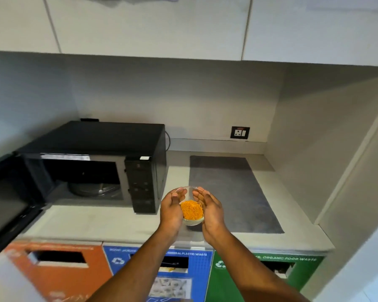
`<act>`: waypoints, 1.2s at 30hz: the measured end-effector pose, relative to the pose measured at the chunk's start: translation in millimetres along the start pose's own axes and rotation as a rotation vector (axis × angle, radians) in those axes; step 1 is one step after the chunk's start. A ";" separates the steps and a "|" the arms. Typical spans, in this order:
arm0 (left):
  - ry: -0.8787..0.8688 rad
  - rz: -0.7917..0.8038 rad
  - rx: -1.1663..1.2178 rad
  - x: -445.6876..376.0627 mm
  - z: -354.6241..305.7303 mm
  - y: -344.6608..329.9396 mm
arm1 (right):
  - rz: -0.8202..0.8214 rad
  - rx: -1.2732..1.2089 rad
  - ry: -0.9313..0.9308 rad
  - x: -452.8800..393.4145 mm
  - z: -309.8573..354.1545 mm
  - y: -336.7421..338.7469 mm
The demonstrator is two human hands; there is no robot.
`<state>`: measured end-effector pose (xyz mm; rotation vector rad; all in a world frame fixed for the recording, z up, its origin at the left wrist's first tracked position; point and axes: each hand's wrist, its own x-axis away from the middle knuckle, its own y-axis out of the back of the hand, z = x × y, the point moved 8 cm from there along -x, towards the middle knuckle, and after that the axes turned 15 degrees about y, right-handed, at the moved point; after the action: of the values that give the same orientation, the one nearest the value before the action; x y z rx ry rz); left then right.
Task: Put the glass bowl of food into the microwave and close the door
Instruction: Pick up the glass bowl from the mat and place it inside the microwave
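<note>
A small clear glass bowl (192,211) with orange shredded food sits between my two hands, just above or on the grey counter; I cannot tell which. My left hand (172,211) cups its left side and my right hand (210,211) cups its right side, fingers pointing away from me. The black microwave (109,147) stands to the left on the counter. Its door (4,203) is swung wide open to the left, and the glass turntable (94,189) shows inside the dark cavity. The control panel (142,184) faces me, close to my left hand.
A dark grey mat (231,192) lies on the counter (109,223) right of the bowl. A wall socket (240,132) sits on the back wall. White cabinets hang overhead. Below the counter edge are orange (59,271), blue (179,273) and green (264,271) waste bins.
</note>
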<state>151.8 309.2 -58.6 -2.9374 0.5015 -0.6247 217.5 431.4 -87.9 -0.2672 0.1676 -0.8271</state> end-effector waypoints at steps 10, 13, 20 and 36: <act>-0.077 -0.024 0.002 12.7 -35.7 117.3 | 0.076 0.009 0.049 57.1 1.8 -113.2; -0.101 -0.017 -0.018 10.1 -48.7 157.4 | 0.076 0.029 0.068 74.3 -1.8 -150.9; -0.094 0.020 -0.107 -4.8 -75.1 252.6 | 0.078 0.052 0.084 105.0 -19.7 -241.9; -0.189 0.251 -0.151 -36.2 -57.5 366.3 | 0.023 -0.089 -0.027 105.3 -109.5 -345.7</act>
<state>-11.9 -24.9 -78.7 -2.9584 0.9118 -0.2887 17.5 111.1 -93.6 -0.3597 0.1817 -0.7941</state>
